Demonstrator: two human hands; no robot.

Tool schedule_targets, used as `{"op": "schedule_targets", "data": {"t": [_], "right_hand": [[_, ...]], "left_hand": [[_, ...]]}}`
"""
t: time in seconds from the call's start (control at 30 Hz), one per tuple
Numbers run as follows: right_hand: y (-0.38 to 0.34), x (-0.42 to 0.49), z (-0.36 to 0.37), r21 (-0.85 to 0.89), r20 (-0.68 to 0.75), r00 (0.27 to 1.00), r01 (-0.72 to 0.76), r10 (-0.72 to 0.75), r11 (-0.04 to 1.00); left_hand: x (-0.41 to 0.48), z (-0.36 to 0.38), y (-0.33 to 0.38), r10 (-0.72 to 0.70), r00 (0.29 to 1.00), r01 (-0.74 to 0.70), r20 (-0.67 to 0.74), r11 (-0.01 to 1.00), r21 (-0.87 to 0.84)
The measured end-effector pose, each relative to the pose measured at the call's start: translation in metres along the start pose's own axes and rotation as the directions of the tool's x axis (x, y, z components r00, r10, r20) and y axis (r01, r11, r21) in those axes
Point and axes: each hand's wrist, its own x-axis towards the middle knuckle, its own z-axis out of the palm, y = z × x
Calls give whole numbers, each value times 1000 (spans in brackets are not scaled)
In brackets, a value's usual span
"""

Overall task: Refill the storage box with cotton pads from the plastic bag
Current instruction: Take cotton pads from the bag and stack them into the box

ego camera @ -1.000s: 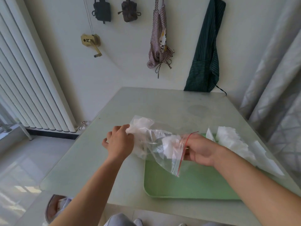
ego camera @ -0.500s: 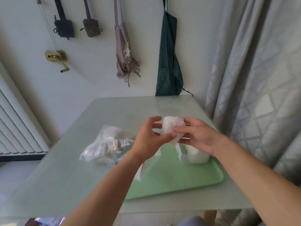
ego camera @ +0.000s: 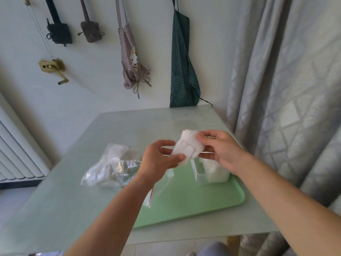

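One stack of cotton pads [ego camera: 187,150] is held clear of the counter [ego camera: 64,209], the left hand [ego camera: 158,160] pinching its lower end and the right hand [ego camera: 222,150] gripping its upper end, near the storage box [ego camera: 212,175] on the green tray [ego camera: 184,206]. Recommended: square the slipped edges between both hands first, then lower the stack flat into the box, which appears partly filled. Plastic bag [ego camera: 110,169] lies slack at left.

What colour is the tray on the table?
The tray is plain pale green, seen in the head view.
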Motion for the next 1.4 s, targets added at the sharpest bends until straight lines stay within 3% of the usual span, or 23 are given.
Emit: {"op": "schedule_targets", "data": {"t": [0.17, 0.37, 0.6, 0.9, 1.07, 1.2, 1.4], "right_hand": [[2, 6, -1, -82, -89, 996, 24, -31, 996], [6, 4, 9, -154, -4, 1000, -10, 9, 988], [2, 0, 11, -75, 36, 999, -13, 16, 997], [-6, 0, -3, 38, 85, 995, -64, 60, 997], [-11, 1, -23, -112, 151, 989, 14, 3, 994], [-12, 4, -35, -161, 140, 990, 39, -16, 986], [-9, 7, -43, -249, 113, 989, 116, -90, 962]], "left_hand": [[-5, -12, 3, 80, 997, -79, -14, 996, 49], [-7, 1, 14, 123, 990, -126, 69, 990, 54], [-4, 15, 8, 59, 997, -57, -59, 998, 26], [6, 40, 6, 88, 979, -76, -187, 995, 68], [17, 49, 5, 0, 1000, -2, -30, 998, -69], [14, 53, 8, 10, 992, 18, 127, 975, -223], [13, 55, 8, -75, 982, 126, 172, 943, -308]]}}
